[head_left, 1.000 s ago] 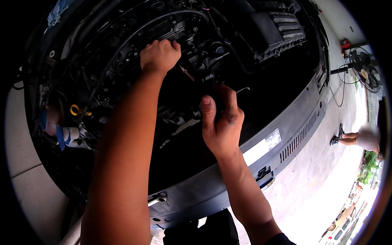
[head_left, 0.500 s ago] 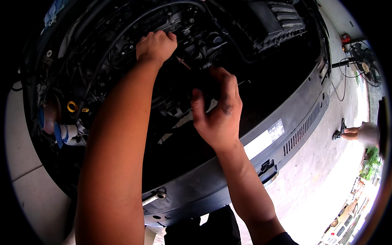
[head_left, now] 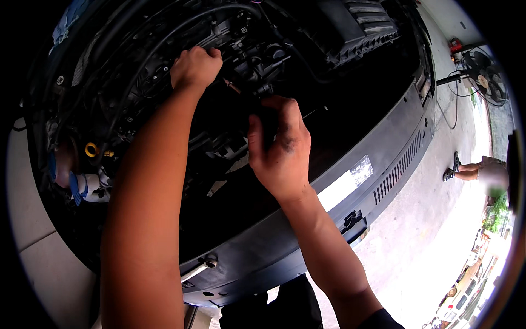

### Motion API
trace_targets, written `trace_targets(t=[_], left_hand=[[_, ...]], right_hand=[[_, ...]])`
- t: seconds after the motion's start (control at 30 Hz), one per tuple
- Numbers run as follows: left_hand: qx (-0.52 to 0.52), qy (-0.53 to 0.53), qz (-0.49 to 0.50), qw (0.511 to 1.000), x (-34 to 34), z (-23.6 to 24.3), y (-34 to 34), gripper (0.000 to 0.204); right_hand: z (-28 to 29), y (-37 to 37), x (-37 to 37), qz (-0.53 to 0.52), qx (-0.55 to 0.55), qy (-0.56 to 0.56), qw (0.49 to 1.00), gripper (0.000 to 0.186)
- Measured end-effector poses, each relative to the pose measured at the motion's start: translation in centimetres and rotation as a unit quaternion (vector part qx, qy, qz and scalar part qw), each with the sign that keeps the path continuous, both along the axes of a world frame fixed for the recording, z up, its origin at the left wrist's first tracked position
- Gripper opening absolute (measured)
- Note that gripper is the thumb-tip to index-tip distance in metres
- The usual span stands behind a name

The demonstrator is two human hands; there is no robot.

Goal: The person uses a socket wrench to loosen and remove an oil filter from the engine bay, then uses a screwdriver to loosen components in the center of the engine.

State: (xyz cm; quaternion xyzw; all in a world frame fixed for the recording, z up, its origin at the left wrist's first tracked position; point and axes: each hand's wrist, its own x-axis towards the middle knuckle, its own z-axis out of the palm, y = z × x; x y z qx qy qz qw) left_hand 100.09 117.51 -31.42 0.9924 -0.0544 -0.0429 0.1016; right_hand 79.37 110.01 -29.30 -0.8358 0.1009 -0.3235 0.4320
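Note:
Over the dark engine (head_left: 241, 41), my left hand (head_left: 196, 67) is closed in a fist, its back toward me. Whatever is in those fingers is hidden beneath the hand. My right hand (head_left: 284, 147), with a dark smudge near the knuckles, is nearer to me and curled in a C shape. Its thumb and fingers curve round a very dark spot; what they grip is lost in shadow. A thin copper-brown rod (head_left: 232, 86) shows between the two hands, close to a black cylindrical part (head_left: 264, 89).
A black ribbed housing (head_left: 359, 30) sits at the far right of the engine bay. The grey front panel (head_left: 257, 233) runs below my forearms, with a wrench (head_left: 200, 268) lying on it. At left are a yellow ring (head_left: 91, 149) and a blue cap (head_left: 78, 186). A fan (head_left: 485, 79) stands right; a person's legs (head_left: 464, 171) show beyond.
The whole view has shifted, so the engine bay and both hands appear farther left. Against the engine, both hands stay in nearly the same place and pose.

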Motion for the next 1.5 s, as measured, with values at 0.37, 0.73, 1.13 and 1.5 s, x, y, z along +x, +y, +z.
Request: trace_targets(t=[0.37, 0.73, 1.13, 1.5], left_hand=[[0.002, 0.010, -0.050, 0.999, 1.0, -1.1, 0.5, 0.048], [-0.003, 0.054, -0.024, 0.998, -0.1, 0.6, -0.1, 0.047], [-0.008, 0.011, 0.009, 1.000, -0.5, 0.4, -0.2, 0.044], [-0.071, -0.043, 0.039, 0.996, -0.6, -0.3, 0.5, 0.035]], right_hand=[[0.5, 0.0, -0.4, 0.041, 0.045, -0.020, 0.998, 0.032], [0.8, 0.2, -0.3, 0.002, 0.096, 0.045, 0.994, 0.026], [1.1, 0.2, -0.8, -0.026, 0.118, 0.005, 0.993, 0.019], [2.7, 0.0, -4.5, -0.045, 0.162, 0.010, 0.986, 0.018]])
